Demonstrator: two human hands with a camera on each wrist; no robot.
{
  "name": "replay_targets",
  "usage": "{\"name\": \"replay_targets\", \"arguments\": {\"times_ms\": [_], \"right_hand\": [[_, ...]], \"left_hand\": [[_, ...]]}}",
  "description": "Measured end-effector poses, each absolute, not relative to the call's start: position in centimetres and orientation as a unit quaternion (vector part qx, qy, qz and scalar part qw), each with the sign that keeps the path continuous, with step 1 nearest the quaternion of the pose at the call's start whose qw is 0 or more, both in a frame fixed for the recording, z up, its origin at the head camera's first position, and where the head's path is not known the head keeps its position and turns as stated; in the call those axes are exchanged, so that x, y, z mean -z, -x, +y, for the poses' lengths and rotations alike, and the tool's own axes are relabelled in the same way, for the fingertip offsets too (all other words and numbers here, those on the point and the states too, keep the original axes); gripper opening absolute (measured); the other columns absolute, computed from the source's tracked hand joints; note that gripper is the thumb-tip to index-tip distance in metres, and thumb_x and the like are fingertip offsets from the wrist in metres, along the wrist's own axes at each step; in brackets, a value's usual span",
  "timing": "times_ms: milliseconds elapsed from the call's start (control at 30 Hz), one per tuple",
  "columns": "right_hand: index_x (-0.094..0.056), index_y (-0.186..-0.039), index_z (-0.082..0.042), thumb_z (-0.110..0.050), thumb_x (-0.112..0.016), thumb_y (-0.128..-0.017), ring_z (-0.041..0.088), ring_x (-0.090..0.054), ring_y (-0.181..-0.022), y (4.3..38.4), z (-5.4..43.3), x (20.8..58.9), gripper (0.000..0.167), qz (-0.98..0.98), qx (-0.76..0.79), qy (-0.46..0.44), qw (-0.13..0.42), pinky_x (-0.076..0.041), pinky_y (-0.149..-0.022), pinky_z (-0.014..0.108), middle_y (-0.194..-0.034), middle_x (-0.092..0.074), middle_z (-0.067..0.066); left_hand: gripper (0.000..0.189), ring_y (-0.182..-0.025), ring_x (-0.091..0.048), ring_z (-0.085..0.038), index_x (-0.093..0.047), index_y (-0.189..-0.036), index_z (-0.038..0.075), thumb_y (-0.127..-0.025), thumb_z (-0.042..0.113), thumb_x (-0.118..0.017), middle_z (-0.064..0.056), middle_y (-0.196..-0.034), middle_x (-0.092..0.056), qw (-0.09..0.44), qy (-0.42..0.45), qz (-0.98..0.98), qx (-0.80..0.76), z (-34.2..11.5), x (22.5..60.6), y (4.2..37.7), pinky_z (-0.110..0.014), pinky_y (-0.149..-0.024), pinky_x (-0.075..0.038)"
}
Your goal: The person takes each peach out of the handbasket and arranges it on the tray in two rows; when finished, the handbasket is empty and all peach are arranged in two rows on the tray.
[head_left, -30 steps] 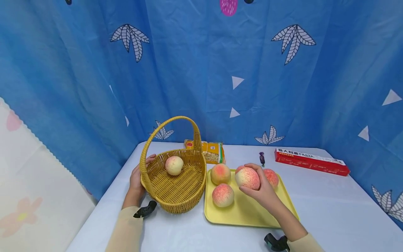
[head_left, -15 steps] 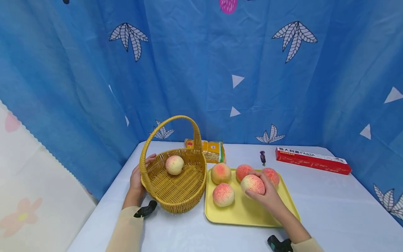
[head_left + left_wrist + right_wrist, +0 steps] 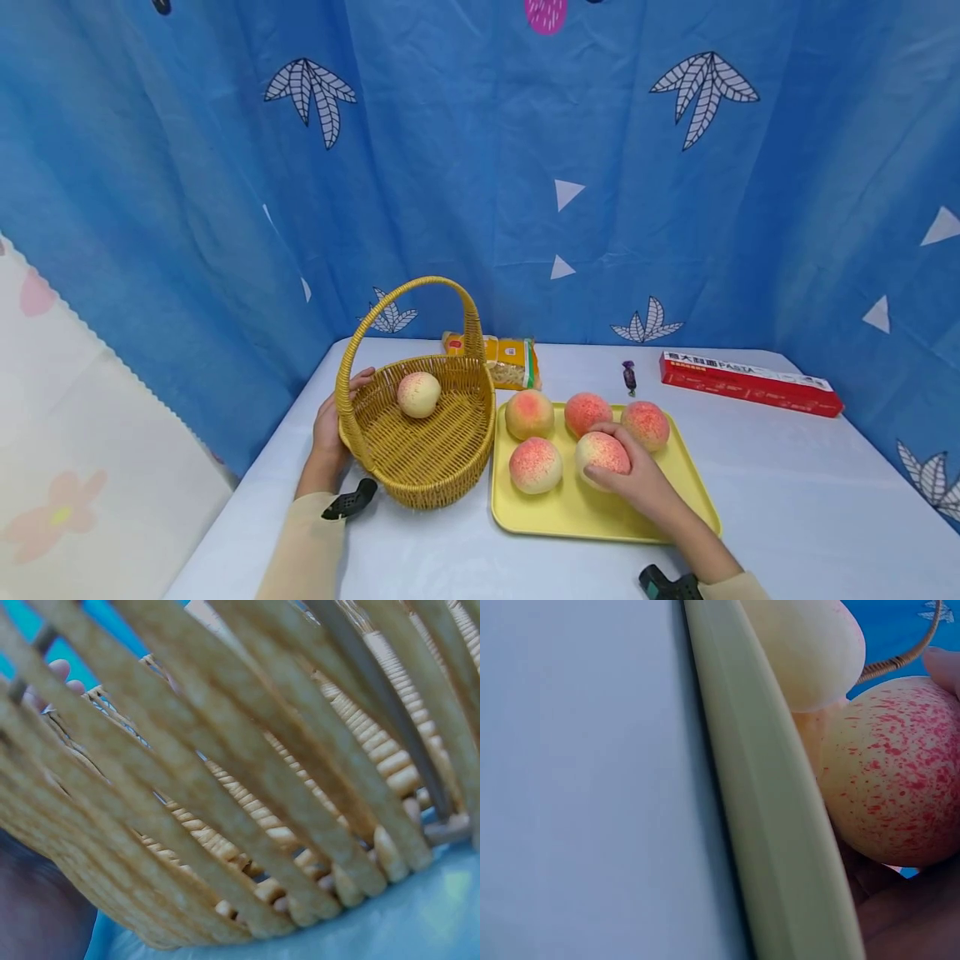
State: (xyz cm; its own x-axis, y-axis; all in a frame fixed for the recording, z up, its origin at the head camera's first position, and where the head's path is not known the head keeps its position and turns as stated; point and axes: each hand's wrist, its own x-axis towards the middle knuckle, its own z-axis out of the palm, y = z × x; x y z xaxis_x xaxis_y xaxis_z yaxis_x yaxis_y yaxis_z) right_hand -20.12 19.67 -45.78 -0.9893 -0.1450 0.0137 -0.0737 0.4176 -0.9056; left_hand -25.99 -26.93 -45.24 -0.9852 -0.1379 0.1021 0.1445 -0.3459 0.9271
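Note:
A yellow wicker basket (image 3: 450, 433) with a tall arched handle stands on the table's left side, with one pale, pink-speckled peach (image 3: 418, 394) inside. My left hand (image 3: 330, 425) holds the basket's outer left side, its fingers reaching round toward the back. Slats fill most of the left wrist view, with fingertips (image 3: 58, 673) showing beyond them. Over the yellow tray (image 3: 570, 521) my right hand (image 3: 637, 471) grips a cream and red peach (image 3: 600, 454) between thumb and fingers. In the right wrist view that peach (image 3: 907, 772) sits low, just behind the tray's rim (image 3: 772, 787).
Several other peaches rest on the tray, such as a front-left peach (image 3: 535, 465) and a back-right peach (image 3: 645, 425). Behind stand a pasta bag (image 3: 510, 362), a purple wrapped candy (image 3: 629, 377) and a red pasta box (image 3: 750, 385). A blue curtain (image 3: 480, 167) closes off the back.
My right hand has lowered the peach toward the tray's middle, uncovering the red peach behind it. The left hand and basket have stayed in place.

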Motion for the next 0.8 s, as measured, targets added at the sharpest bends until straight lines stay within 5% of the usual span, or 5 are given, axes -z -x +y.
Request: {"name": "replay_targets", "arguments": {"times_ms": [267,600,800], "right_hand": [[-0.042,-0.134,-0.019,-0.034,-0.081,-0.082,0.026,-0.053,-0.119,20.0,19.6,45.9,0.067,0.844,0.527,0.093,0.034,-0.050,-0.098,0.032,-0.135,-0.052,0.008],[-0.055,-0.130,-0.031,-0.043,-0.083,-0.078,0.028,-0.051,-0.127,20.1,20.2,45.8,0.060,0.879,0.467,0.093,0.003,-0.051,-0.102,0.053,-0.136,-0.055,-0.001],[-0.052,-0.136,-0.024,-0.047,-0.083,-0.077,0.032,-0.052,-0.128,20.2,20.7,45.5,0.070,0.898,0.433,0.084,-0.005,-0.051,-0.102,0.057,-0.140,-0.055,0.006]], "left_hand": [[0.046,-0.145,-0.039,-0.015,-0.050,-0.140,-0.007,-0.108,0.024,-0.039,-0.006,-0.154,-0.048,0.086,0.005,-0.562,0.823,-27.1,45.7,26.2,-0.025,-0.119,-0.032],[0.045,-0.145,-0.039,-0.015,-0.048,-0.142,-0.007,-0.108,0.019,-0.036,-0.007,-0.156,-0.044,0.084,0.007,-0.560,0.824,-27.1,45.6,26.2,-0.024,-0.118,-0.033],[0.044,-0.144,-0.040,-0.015,-0.049,-0.142,-0.006,-0.108,0.020,-0.036,-0.007,-0.155,-0.045,0.081,0.006,-0.558,0.826,-27.1,45.6,26.2,-0.022,-0.116,-0.034]]}}
